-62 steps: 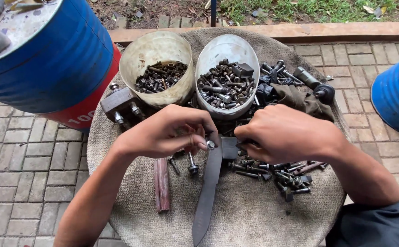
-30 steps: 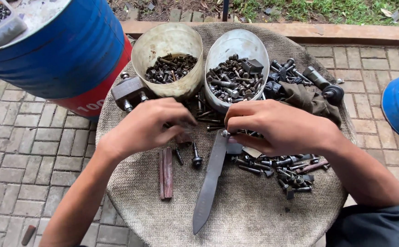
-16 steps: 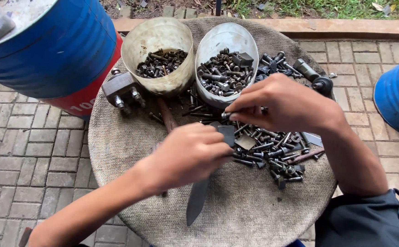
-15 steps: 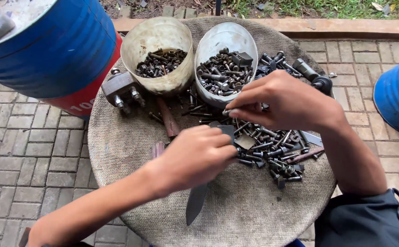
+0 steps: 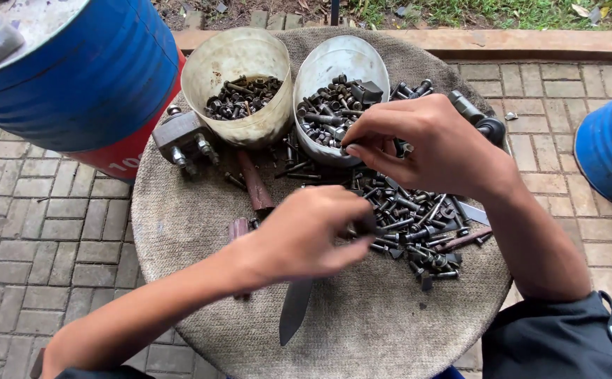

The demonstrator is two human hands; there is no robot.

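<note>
At the far left stands a blue drum (image 5: 88, 77) with a red lower band, its base touching the edge of the round, cloth-covered work surface (image 5: 179, 217). Just beside the drum, on the cloth, sits a grey metal fitting (image 5: 179, 140) with protruding studs. Next along is a cream tub (image 5: 239, 84) holding dark bolts, and below it a rusty brown bar (image 5: 255, 186) lies on the cloth, pointing toward you.

Your left hand (image 5: 309, 235) is over the middle of the cloth, fingers curled down onto the near edge of the loose pile of bolts (image 5: 411, 217). Whether it has pinched a bolt or only touches the pile cannot be told; the fingertips are hidden. A long flat metal blade (image 5: 293, 309) runs out from under that hand toward you, its tip resting on the cloth.

To the right of the cream tub stands a white tub (image 5: 334, 67), likewise loaded with bolts and nuts. Your right hand (image 5: 425, 144) is at its near rim, thumb and forefinger drawn together in a pinch just over the rim; what they grip, if anything, is too small to make out. The bolt pile spreads beneath and to the right of that hand.

At the far right edge, a second blue drum (image 5: 611, 147) stands on the paving, well apart from the work surface.
</note>
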